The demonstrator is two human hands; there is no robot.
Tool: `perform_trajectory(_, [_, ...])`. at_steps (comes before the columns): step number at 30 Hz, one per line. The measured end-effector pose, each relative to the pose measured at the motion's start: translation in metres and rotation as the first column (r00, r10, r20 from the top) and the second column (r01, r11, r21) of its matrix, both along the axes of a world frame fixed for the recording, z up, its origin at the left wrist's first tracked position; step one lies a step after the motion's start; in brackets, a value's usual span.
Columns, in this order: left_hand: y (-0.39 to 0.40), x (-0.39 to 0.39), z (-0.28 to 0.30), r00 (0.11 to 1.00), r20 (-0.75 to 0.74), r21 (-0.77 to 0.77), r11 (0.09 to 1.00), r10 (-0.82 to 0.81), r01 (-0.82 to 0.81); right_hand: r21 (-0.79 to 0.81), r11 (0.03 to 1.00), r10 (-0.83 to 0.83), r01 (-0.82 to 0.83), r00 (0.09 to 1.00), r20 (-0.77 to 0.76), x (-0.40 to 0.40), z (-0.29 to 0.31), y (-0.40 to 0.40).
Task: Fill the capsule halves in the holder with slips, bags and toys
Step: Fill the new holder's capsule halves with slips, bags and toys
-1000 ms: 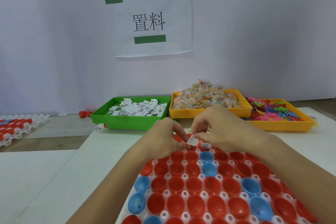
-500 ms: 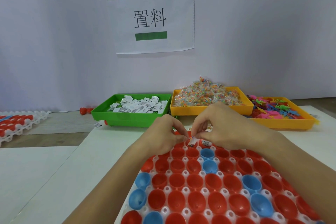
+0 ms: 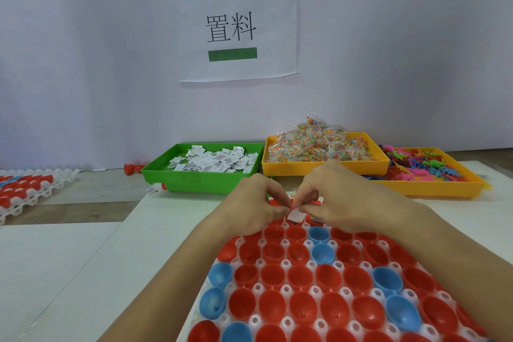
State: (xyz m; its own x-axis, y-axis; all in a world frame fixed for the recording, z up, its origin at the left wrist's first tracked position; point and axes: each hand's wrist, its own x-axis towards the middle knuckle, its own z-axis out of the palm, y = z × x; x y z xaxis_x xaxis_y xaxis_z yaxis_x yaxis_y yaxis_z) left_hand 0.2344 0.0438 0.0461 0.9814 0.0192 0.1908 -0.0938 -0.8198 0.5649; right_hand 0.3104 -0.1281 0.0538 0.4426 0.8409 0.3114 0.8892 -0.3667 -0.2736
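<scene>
The flat white bench [image 3: 83, 272] fills the lower view, with a pale wall [image 3: 83, 64] behind it carrying a white paper sign [image 3: 238, 28] printed with two black characters and two green bars. On the bench lies the white moulded plastic holder [image 3: 286, 290], a grid of round sockets filled with glossy red capsule halves [image 3: 301, 276] and a few blue capsule halves [image 3: 322, 253], all open side up and smooth inside. Behind the holder, against the wall, stand three shallow rectangular plastic trays: a green tray [image 3: 200, 182] of small white printed paper slips [image 3: 213, 161] to the holder's far left, a yellow tray [image 3: 324, 168] heaped with clear crinkly bags of coloured beads [image 3: 316, 144] straight behind it, and an orange-yellow tray [image 3: 427, 187] of bright rubbery toy figures [image 3: 416, 165] to its far right. A second white holder with red halves [image 3: 25, 189] lies well to the left of the main holder, and a small red piece [image 3: 132, 168] sits beside the green tray. Over the holder's far edge both hands meet: the left hand [image 3: 258, 203] and the right hand [image 3: 341, 197] each have fingers curled, thumb and forefinger pinching one small white paper slip [image 3: 294, 214] between them, just above the far row of red halves. The hands hide that row's middle cups.
</scene>
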Motion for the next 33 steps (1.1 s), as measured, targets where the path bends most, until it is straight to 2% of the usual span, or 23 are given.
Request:
perform_trajectory(8, [0.005,-0.002,0.004,1.000,-0.027,0.003,1.000,-0.002,0.002,-0.034,0.999,-0.010,0.011,0.999,0.031,0.001,-0.002,0.002])
perform_trajectory(18, [-0.005,0.003,-0.009,0.996,0.084,0.032,0.999,0.004,-0.007,-0.033,0.999,-0.026,0.025,1.000,-0.018,-0.003,0.000,0.001])
perform_trajectory(33, [-0.007,0.006,-0.013,0.997,0.079,0.056,0.998,0.015,-0.019,-0.039,0.998,-0.040,0.040,0.999,-0.011,-0.003,-0.003,0.003])
